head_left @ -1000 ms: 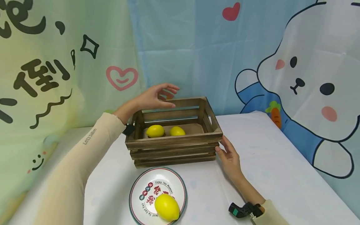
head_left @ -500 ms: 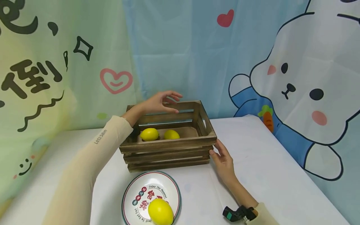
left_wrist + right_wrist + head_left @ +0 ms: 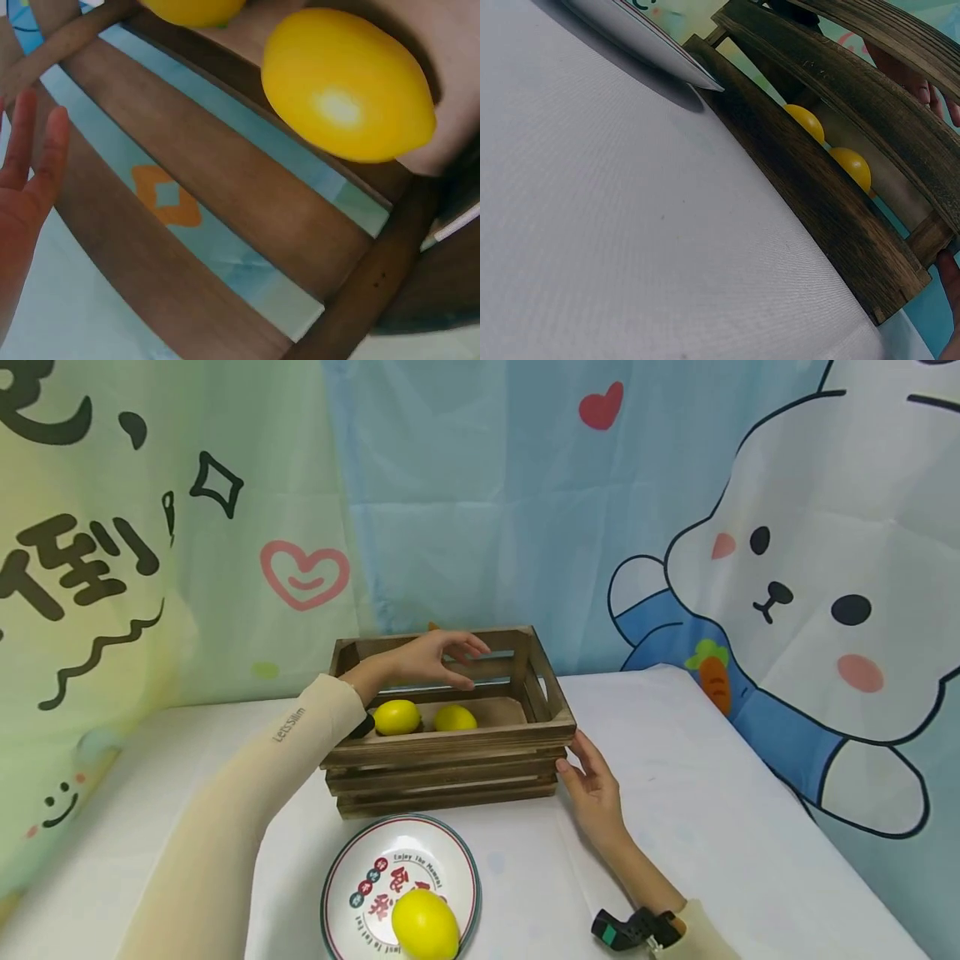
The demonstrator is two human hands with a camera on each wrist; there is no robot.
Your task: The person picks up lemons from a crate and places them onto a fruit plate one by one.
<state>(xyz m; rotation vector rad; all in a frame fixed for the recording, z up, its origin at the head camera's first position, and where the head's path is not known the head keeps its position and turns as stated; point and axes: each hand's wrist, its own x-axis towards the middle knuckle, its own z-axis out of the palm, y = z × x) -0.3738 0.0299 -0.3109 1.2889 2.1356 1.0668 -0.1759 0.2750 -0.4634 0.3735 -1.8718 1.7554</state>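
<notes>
A brown slatted wooden crate (image 3: 450, 770) stands on the table with two lemons inside, one on the left (image 3: 397, 717) and one nearer the middle (image 3: 455, 717). Over the crate's open top is my left hand (image 3: 433, 658), fingers loosely bent and holding nothing; in the left wrist view its fingers (image 3: 51, 161) are apart from the nearer lemon (image 3: 349, 86). My right hand (image 3: 600, 797) holds the crate's front right corner, thumb on the front and fingers at the side. Its other fingers are partly hidden. A third lemon (image 3: 426, 924) lies on a white printed plate (image 3: 339, 893).
The plate is right in front of the crate. A white cloth (image 3: 525, 893) covers the table. Behind it hangs a printed curtain (image 3: 442, 527) with hearts and a cartoon bear, close to the crate's back.
My left hand has come lower over the crate and slightly to the right. My right hand keeps its place at the corner. The head view has shifted slightly.
</notes>
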